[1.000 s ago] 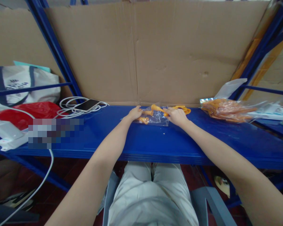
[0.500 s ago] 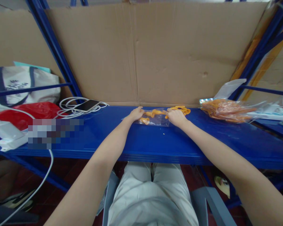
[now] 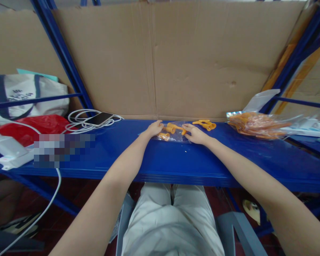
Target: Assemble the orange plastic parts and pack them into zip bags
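Note:
A clear plastic bag (image 3: 178, 138) lies on the blue shelf, with several orange horn-shaped plastic pieces (image 3: 171, 128) in or on it; which of these I cannot tell. My left hand (image 3: 154, 129) pinches the bag at its left edge. On the bag's right side, my right hand (image 3: 194, 134) has its thumb and fingers around the end of an orange piece (image 3: 184, 131). Beyond the right hand, more orange pieces (image 3: 207, 125) lie loose on the shelf, touched by neither hand.
A full bag of orange pieces (image 3: 256, 125) sits at the right. A phone (image 3: 99, 119) rests on coiled white cable at the left, near a red bag (image 3: 40, 126), a canvas bag (image 3: 50, 96) and a white power strip (image 3: 14, 156). Cardboard (image 3: 192, 64) stands behind the shelf.
My right hand has drawn back slightly from the loose pieces, and its fingers are a little further apart. The orange pieces at the bag have shifted. My left hand stays in place.

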Demonstrator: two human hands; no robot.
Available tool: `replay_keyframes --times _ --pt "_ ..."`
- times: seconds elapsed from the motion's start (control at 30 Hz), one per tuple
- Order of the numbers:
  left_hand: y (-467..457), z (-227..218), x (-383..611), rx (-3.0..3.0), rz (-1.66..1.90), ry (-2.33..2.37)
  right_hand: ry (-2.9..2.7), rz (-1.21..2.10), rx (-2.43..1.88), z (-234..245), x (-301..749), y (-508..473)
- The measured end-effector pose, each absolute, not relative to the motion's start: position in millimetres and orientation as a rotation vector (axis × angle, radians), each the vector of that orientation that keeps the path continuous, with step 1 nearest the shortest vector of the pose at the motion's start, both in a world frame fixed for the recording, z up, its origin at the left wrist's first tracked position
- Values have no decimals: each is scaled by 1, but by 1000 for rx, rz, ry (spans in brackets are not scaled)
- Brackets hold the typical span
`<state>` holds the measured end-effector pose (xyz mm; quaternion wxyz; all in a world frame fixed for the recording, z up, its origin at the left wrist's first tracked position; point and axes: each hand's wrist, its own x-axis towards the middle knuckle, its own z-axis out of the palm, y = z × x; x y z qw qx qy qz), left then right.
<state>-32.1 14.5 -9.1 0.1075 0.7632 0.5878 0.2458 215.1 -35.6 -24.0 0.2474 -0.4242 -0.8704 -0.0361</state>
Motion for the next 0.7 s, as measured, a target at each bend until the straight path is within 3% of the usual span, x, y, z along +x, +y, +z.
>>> replay_keyframes --times 0.37,0.7 --pt "21 -13 -26 2220 825 1613 -2100 122 -1021 -26 206 -33" --pt "16 -11 -21 2264 736 1652 -1728 270 -1401 -34 207 -28"
